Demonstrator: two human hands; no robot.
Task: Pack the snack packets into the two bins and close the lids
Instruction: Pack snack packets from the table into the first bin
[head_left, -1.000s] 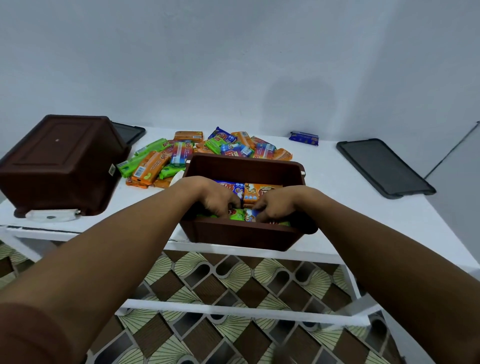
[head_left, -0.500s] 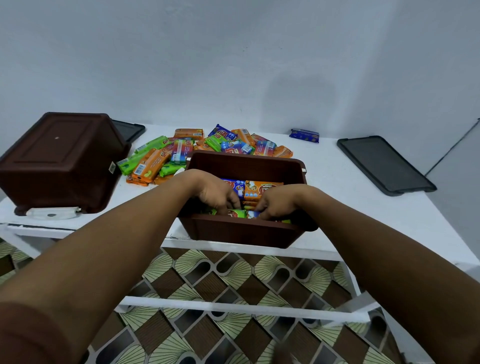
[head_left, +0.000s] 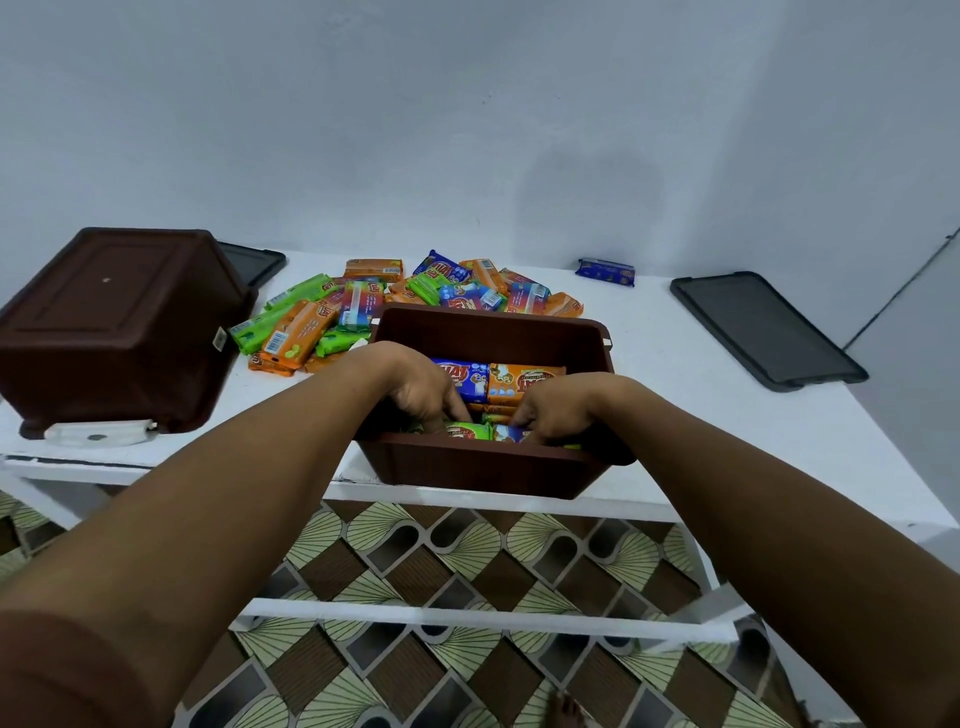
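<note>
An open brown bin (head_left: 488, 332) stands at the table's front edge, partly filled with snack packets (head_left: 524, 382). Both hands reach down inside it. My left hand (head_left: 421, 389) and my right hand (head_left: 558, 410) press on green and blue packets (head_left: 470, 431) near the bin's front wall, fingers curled down onto them. A pile of loose packets (head_left: 363, 306) in orange, green and blue lies behind the bin. A second brown bin (head_left: 114, 322) sits upside down at the left. One dark lid (head_left: 763, 327) lies at the right, another (head_left: 254, 262) behind the overturned bin.
A single blue packet (head_left: 605, 271) lies near the wall at the back. The white table (head_left: 727, 415) has a white frame rail below it. A patterned tile floor (head_left: 441, 571) shows underneath. A white wall rises right behind the table.
Both hands stay inside the bin, shifting slightly over the front packets. The view has tilted a little.
</note>
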